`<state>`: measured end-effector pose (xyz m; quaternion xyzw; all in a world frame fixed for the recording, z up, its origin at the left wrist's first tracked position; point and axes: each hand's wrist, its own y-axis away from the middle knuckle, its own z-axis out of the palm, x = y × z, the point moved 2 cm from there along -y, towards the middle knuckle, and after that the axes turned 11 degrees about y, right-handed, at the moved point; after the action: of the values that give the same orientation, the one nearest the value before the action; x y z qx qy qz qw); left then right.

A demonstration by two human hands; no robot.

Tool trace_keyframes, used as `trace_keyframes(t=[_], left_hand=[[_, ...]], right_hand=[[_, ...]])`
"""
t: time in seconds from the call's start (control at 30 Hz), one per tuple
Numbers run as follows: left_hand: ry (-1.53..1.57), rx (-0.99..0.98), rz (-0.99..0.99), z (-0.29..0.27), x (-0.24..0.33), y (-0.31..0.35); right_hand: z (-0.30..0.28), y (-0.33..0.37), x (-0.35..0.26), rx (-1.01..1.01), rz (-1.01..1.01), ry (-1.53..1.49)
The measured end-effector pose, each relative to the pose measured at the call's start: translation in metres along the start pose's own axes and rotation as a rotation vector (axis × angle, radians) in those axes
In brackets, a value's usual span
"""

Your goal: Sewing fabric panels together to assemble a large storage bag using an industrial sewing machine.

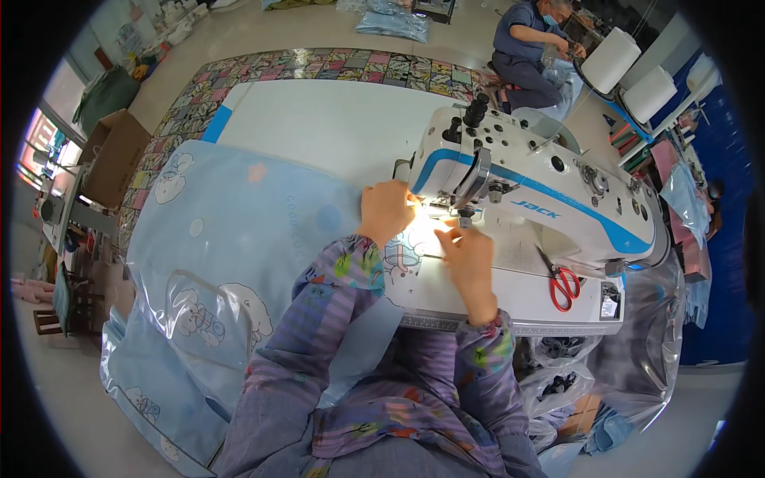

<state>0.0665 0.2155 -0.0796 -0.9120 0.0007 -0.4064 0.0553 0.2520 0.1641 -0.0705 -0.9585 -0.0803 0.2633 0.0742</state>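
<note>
A white and blue sewing machine (526, 183) stands on the white table, its lamp glaring around the needle. Light blue plastic sheeting (263, 199) with cartoon prints spreads from the left up to the needle area. My left hand (387, 210) is closed on this sheeting just left of the machine head, its fingertips partly lost in the glare. Just right of the needle, my right hand (470, 259) has its thumb and index finger pinched together; what they hold is washed out by the light. Red-handled scissors (564, 287) lie to the right of my right hand.
Under the machine runs the white table (319, 107). Sheeting hangs over its left edge. White thread cones (610, 60) stand at the upper right. A cardboard box (115, 159) is at the left. Another person (530, 52) crouches beyond the table. Plastic bags (558, 382) sit below the right edge.
</note>
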Motion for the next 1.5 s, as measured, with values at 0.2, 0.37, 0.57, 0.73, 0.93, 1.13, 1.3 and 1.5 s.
trace_keyframes(t=[0.2,0.37,0.57,0.73,0.93,1.13,1.3,1.5], left_hand=[[-0.097,-0.008,-0.004,-0.001,0.002,-0.012],[-0.082,-0.031,-0.009,0.001,0.0,-0.008],[-0.083,-0.112,0.002,0.004,-0.007,-0.002],[-0.252,0.085,0.314,-0.008,0.011,0.043],[-0.326,-0.003,0.439,-0.024,0.002,0.129],[-0.353,-0.08,0.482,-0.036,-0.007,0.136],[-0.288,-0.213,0.464,-0.04,0.013,0.157],[-0.393,-0.172,0.458,-0.042,0.025,0.154]], right_hand=[[-0.041,-0.02,0.001,0.227,-0.037,-0.25],[-0.042,-0.023,0.004,0.171,-0.044,-0.253],[-0.047,-0.004,-0.011,0.16,-0.058,-0.205],[-0.018,0.12,-0.038,-0.435,-0.214,0.076],[0.06,0.199,-0.057,-0.686,-0.173,-0.702],[0.034,0.232,-0.058,-0.883,0.128,-0.965],[0.008,0.229,-0.052,-0.879,0.355,-1.147],[-0.003,0.204,-0.053,-0.706,0.348,-1.143]])
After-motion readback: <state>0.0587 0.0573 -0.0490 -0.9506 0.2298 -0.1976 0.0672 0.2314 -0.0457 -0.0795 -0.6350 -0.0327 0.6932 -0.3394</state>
